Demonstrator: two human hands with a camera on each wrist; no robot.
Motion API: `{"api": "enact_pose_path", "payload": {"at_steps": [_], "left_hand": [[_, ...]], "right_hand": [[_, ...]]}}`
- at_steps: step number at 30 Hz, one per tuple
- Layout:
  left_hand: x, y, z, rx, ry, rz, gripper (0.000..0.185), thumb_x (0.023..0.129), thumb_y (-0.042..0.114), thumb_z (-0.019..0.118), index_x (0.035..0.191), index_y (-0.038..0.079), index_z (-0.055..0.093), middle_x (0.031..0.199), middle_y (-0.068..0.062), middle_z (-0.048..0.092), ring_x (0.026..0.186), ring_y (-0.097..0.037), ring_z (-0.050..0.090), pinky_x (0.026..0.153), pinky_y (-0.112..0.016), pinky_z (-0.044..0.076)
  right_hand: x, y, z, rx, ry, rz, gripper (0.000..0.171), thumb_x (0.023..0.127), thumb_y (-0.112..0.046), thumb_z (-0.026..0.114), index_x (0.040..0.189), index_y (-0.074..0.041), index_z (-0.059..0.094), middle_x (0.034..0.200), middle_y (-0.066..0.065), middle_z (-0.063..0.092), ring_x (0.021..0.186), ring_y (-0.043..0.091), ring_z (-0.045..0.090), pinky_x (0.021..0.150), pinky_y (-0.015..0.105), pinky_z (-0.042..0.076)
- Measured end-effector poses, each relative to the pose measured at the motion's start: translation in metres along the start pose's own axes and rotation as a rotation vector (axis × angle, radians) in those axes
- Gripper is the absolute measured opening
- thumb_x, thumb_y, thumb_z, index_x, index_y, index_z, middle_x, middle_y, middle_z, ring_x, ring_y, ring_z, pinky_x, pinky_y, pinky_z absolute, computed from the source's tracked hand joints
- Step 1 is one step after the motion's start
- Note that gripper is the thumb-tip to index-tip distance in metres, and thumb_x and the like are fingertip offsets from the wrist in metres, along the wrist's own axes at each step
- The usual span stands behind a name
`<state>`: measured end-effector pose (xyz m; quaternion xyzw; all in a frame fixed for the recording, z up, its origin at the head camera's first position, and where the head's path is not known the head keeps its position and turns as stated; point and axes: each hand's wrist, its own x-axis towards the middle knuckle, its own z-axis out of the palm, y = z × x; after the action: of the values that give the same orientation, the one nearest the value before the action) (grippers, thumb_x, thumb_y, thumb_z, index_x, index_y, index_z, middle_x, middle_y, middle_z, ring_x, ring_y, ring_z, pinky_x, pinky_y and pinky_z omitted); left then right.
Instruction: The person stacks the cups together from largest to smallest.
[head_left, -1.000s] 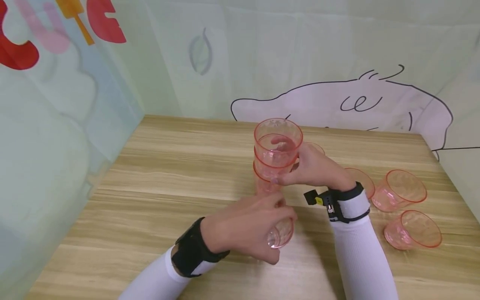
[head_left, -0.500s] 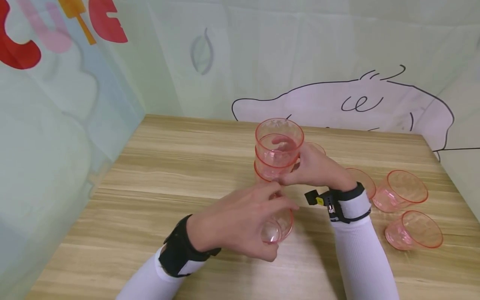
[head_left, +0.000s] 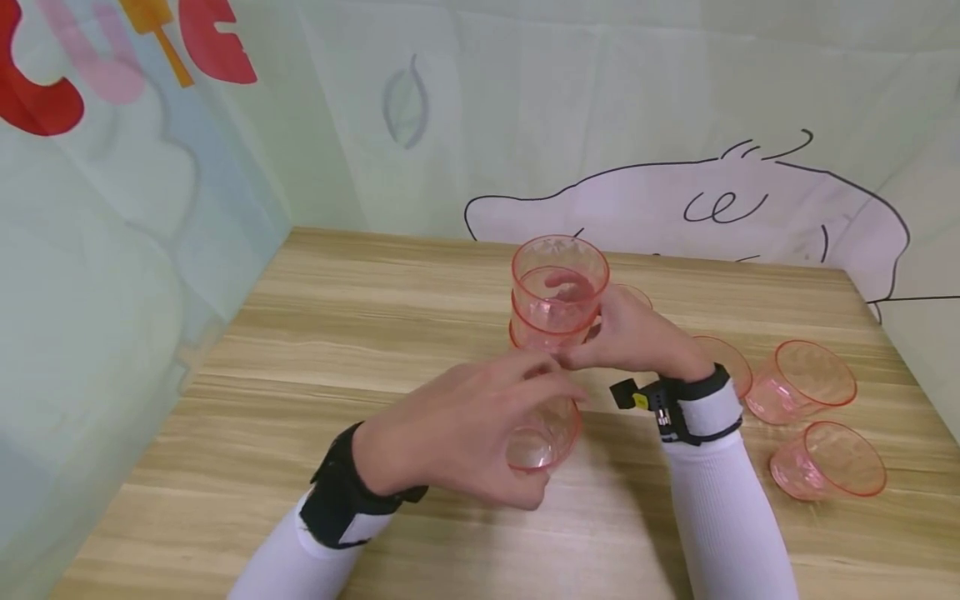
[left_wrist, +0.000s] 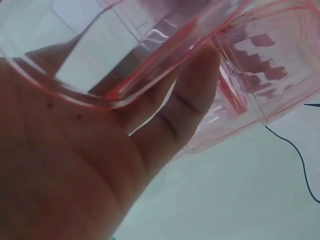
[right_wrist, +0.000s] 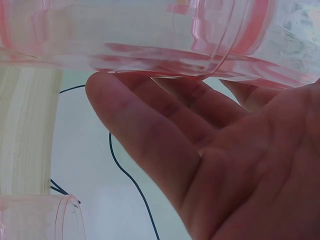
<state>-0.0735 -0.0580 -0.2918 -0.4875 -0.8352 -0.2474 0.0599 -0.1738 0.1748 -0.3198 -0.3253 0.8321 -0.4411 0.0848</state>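
Note:
Clear pink plastic cups with red rims are all around both hands. My right hand (head_left: pixel 637 337) grips a nested stack of cups (head_left: pixel 558 287) upright from its right side, fingers curving behind and thumb in front. In the right wrist view its fingers (right_wrist: pixel 145 125) lie along the stack's wall. Just below and in front, my left hand (head_left: pixel 457 433) holds a single cup (head_left: pixel 543 437) tipped on its side, the mouth turned to the right. In the left wrist view that cup sits against the palm, and the stack (left_wrist: pixel 270 65) shows close beyond the fingertips.
On the right of the wooden table (head_left: pixel 337 333) stand a front cup (head_left: pixel 825 462) and another cup (head_left: pixel 802 383). A third cup (head_left: pixel 723 362) is partly behind the right wrist, and a rim shows behind the right hand. A printed cloth (head_left: pixel 525 108) hangs behind the table.
My left hand has shifted left and slightly up with its cup, whose mouth shows more. My right hand and the stack have stayed nearly in place.

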Motion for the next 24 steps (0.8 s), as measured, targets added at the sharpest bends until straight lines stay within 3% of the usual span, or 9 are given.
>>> {"api": "enact_pose_path", "payload": {"at_steps": [6,17,24], "left_hand": [[-0.001,-0.002,-0.007,-0.021,0.094,0.039,0.062,0.066,0.031,0.081,0.123,0.015,0.064,0.120,0.004,0.056,0.089,-0.008,0.058,0.077,-0.020,0.050],[0.001,-0.004,-0.019,-0.049,0.212,0.133,0.063,0.069,0.027,0.081,0.127,0.010,0.064,0.129,-0.005,0.057,0.107,-0.011,0.058,0.094,-0.022,0.047],[0.001,-0.004,-0.027,-0.058,0.294,0.164,0.064,0.069,0.029,0.084,0.127,0.010,0.064,0.128,-0.006,0.057,0.113,-0.012,0.057,0.098,-0.024,0.046]], "right_hand": [[0.000,0.000,-0.001,0.014,-0.004,0.006,0.066,0.074,-0.011,0.084,0.133,-0.016,0.054,0.112,-0.001,0.069,0.095,0.020,0.062,0.079,0.047,0.055],[-0.001,-0.001,-0.001,-0.007,-0.003,-0.014,0.071,0.074,-0.021,0.090,0.135,-0.011,0.053,0.114,0.000,0.069,0.098,0.019,0.063,0.082,0.044,0.055],[0.000,-0.001,-0.001,0.006,-0.018,-0.005,0.068,0.075,-0.013,0.085,0.135,-0.012,0.053,0.109,-0.001,0.070,0.092,0.020,0.062,0.079,0.046,0.055]]}}
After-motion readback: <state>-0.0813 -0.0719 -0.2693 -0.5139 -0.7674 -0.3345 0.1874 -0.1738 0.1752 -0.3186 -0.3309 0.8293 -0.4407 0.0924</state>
